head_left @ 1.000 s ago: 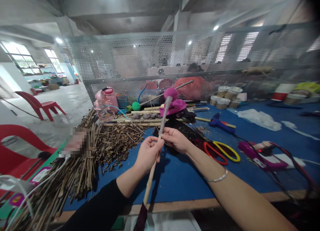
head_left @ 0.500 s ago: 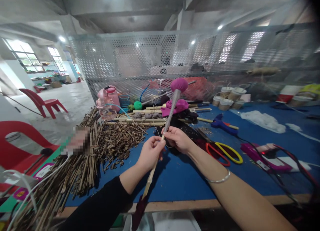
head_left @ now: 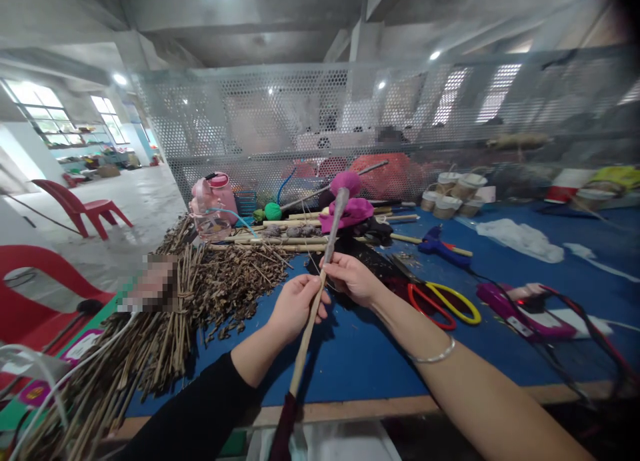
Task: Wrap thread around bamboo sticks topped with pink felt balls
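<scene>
A long wooden stick with a round purple cloth head slants up and away from me. Greyish wrapping covers its upper part below the head. My left hand is closed around the bare wood at about the middle. Just above it, my right hand pinches the stick at the lower end of the wrapping. Dark red cloth is on the near end, at the table's front edge. To the right of my right hand lie scissors with one red and one yellow handle.
Dried twigs and leaves are heaped at left. A purple power strip, a blue glue gun and white fluff lie at right. Small pots stand at back right, a pink jug at back left. A perforated metal screen borders the table.
The stick's head has dropped lower and nearer, and the stick has turned slightly in my hands. Both hands keep their places on it; the whole view has shifted a little.
</scene>
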`<state>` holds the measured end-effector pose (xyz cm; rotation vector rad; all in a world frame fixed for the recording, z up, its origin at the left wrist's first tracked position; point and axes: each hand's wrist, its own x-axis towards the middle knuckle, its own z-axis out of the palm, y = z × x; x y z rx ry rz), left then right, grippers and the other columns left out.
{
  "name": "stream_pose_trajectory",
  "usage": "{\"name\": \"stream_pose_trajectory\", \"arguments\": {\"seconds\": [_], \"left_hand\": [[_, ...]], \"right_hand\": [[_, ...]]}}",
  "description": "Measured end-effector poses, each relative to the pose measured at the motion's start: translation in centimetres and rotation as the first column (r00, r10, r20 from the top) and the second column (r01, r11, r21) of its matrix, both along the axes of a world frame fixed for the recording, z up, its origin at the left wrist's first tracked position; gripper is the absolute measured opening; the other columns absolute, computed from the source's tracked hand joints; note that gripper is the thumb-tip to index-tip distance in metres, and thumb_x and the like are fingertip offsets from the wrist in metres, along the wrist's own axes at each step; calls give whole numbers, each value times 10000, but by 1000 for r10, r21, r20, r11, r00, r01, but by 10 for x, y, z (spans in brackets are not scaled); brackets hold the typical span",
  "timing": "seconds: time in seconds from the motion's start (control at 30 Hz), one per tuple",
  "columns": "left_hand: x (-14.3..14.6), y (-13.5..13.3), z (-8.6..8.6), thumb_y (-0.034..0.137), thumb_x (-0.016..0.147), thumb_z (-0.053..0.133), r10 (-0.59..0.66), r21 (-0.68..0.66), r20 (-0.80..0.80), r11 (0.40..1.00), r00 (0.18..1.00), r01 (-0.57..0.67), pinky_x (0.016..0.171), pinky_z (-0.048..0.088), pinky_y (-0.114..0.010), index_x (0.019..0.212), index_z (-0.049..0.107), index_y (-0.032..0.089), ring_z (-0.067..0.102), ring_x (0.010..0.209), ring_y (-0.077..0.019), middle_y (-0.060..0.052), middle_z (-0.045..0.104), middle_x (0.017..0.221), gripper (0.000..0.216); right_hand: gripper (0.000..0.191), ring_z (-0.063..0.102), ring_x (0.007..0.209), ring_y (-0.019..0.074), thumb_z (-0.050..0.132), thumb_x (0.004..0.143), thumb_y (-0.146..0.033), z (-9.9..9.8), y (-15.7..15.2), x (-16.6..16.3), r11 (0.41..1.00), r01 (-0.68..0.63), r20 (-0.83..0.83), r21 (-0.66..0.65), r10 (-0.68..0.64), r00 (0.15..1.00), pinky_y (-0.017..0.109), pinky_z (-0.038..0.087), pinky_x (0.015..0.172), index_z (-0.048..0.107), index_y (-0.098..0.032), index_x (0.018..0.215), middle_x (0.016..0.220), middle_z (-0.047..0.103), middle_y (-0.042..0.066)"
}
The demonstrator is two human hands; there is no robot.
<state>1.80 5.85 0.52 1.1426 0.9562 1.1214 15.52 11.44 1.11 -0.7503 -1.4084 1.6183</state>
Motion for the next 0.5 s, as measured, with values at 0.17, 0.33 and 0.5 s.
{"name": "stream_pose_trajectory", "arguments": {"seconds": [0.17, 0.33, 0.5], "left_hand": [[-3, 2, -3, 397, 628, 683, 201, 189, -211, 969, 957, -162, 381, 335, -148, 735, 530, 147, 465, 407, -51, 50, 509, 521, 313], [1, 1, 3, 452, 681, 610, 118, 31, -95, 993, 989, -115, 343, 331, -160, 743, 522, 138, 516, 397, -80, 5, 577, 554, 332], [0, 1, 2, 490, 742, 515, -82, -22, 42, 996, 996, 83, 358, 349, -173, 804, 546, 138, 495, 372, -76, 2, 580, 545, 359]], "right_hand": [[274, 184, 342, 21, 668, 668, -348, -4, 3, -1, 998, 55, 50, 28, -57, 997, 194, 90, 337, 508, -153, 774, 458, 340, -105], [276, 200, 362, 29, 650, 692, -374, -3, 4, 1, 999, 12, 6, 41, -12, 1000, 193, 100, 342, 539, -151, 811, 475, 347, -94], [271, 192, 359, 32, 643, 701, -380, -5, 6, 4, 1000, -19, -16, 9, 19, 1000, 194, 101, 344, 534, -155, 805, 458, 344, -95]]}}
